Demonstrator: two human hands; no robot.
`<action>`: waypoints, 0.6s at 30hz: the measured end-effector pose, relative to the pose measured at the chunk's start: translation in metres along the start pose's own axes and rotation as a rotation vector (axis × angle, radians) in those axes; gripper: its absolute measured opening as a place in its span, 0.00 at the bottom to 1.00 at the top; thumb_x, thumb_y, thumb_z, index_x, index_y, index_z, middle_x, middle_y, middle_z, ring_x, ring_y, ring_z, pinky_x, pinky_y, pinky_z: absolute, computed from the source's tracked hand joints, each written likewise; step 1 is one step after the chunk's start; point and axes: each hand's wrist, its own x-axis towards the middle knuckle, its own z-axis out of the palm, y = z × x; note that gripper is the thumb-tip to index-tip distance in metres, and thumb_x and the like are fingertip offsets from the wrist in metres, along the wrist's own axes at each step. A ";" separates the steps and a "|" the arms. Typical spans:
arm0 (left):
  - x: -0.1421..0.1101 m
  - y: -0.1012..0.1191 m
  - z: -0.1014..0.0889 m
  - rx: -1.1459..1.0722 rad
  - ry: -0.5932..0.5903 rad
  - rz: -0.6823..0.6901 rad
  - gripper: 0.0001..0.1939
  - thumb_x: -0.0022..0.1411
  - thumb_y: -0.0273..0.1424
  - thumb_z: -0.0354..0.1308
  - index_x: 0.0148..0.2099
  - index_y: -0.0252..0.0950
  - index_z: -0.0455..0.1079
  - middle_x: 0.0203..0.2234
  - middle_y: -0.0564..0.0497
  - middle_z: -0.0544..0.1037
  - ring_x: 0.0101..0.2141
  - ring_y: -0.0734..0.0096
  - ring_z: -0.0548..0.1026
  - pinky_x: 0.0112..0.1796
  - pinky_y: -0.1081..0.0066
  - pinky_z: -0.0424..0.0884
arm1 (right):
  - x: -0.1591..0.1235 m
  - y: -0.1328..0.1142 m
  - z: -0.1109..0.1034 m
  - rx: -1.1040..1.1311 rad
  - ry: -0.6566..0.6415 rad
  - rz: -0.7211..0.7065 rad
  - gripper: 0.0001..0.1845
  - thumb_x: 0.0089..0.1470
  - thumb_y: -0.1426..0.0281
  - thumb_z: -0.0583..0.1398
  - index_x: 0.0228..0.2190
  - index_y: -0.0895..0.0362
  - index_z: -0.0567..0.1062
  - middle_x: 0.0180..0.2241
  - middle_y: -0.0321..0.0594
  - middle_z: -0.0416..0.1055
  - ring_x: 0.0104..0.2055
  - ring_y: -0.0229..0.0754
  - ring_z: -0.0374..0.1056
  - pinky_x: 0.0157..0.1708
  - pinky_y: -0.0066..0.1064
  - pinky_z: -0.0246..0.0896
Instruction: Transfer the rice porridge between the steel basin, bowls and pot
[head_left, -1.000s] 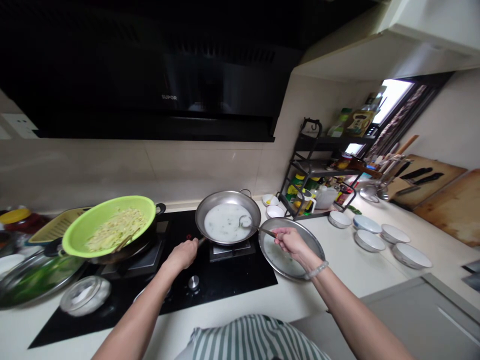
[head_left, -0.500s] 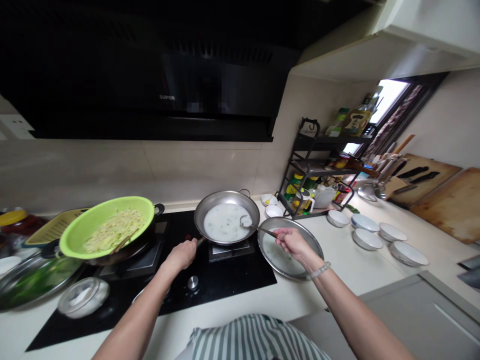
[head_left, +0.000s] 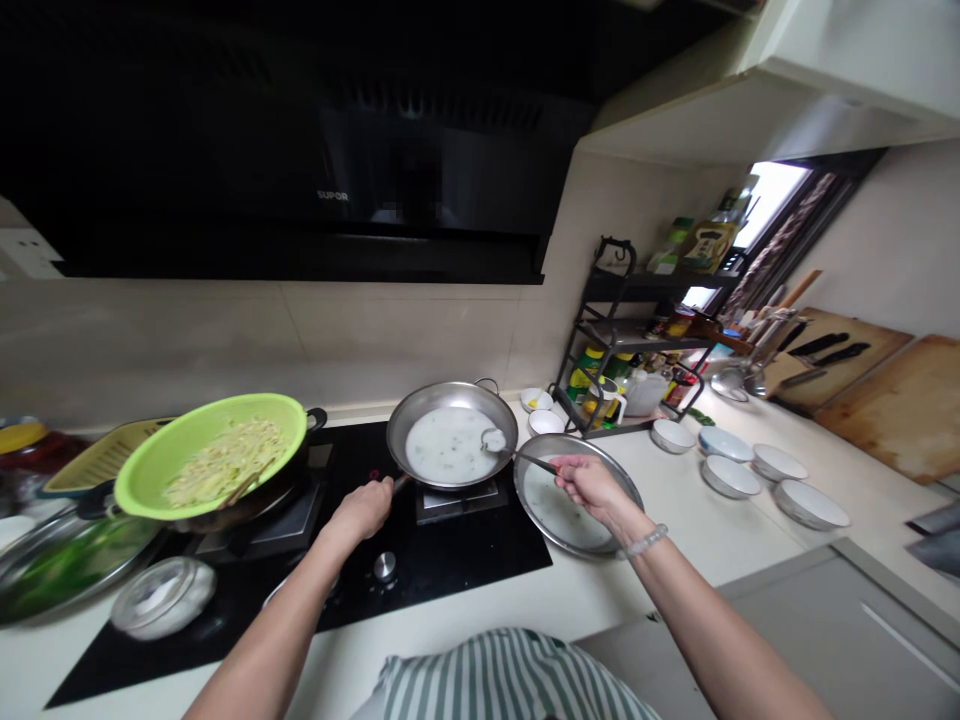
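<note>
My left hand [head_left: 365, 508] is wrapped round the handle of a steel frying pan [head_left: 405, 410], which sits over the right burner. A white liquid [head_left: 448, 447] with dark bits covers the pan's bottom. Closed on a ladle [head_left: 534, 461], my right hand [head_left: 589, 484] wears a bracelet at the wrist. The ladle's bowl lies at the right side of the white liquid. Beneath my right hand a wide steel basin [head_left: 628, 492] stands on the counter, holding a similar whitish liquid.
A green colander [head_left: 135, 478] of pale shredded food rests on the left burner. Left are a glass jar [head_left: 163, 598] and a lid-covered dish [head_left: 82, 565]. At right stand a spice rack [head_left: 626, 335] and several white bowls [head_left: 731, 477]. The range hood [head_left: 300, 240] hangs above.
The ladle's bowl has shifted very slightly in the pan. Both hands keep their grips, and the whole view has drifted a little.
</note>
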 end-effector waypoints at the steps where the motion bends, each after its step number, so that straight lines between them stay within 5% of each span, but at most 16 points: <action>1: 0.000 0.000 0.000 0.002 -0.004 -0.003 0.16 0.60 0.23 0.47 0.50 0.32 0.64 0.42 0.35 0.76 0.44 0.52 0.77 0.38 0.62 0.72 | 0.000 0.000 -0.001 0.006 -0.003 0.004 0.10 0.43 0.80 0.54 0.29 0.62 0.72 0.14 0.32 0.64 0.11 0.28 0.50 0.10 0.19 0.39; 11: 0.000 0.000 0.000 0.011 -0.009 -0.006 0.16 0.61 0.24 0.46 0.51 0.31 0.63 0.44 0.35 0.76 0.44 0.53 0.77 0.39 0.62 0.71 | -0.018 -0.012 -0.045 0.158 -0.048 0.020 0.14 0.36 0.79 0.58 0.31 0.63 0.73 0.14 0.32 0.63 0.12 0.26 0.45 0.11 0.18 0.33; 18: 0.003 -0.002 0.002 0.015 -0.017 0.007 0.16 0.61 0.24 0.47 0.52 0.30 0.63 0.44 0.34 0.76 0.44 0.53 0.76 0.40 0.62 0.71 | -0.031 0.012 -0.099 0.079 0.128 0.021 0.16 0.34 0.75 0.59 0.32 0.63 0.72 0.15 0.33 0.64 0.12 0.27 0.46 0.12 0.21 0.35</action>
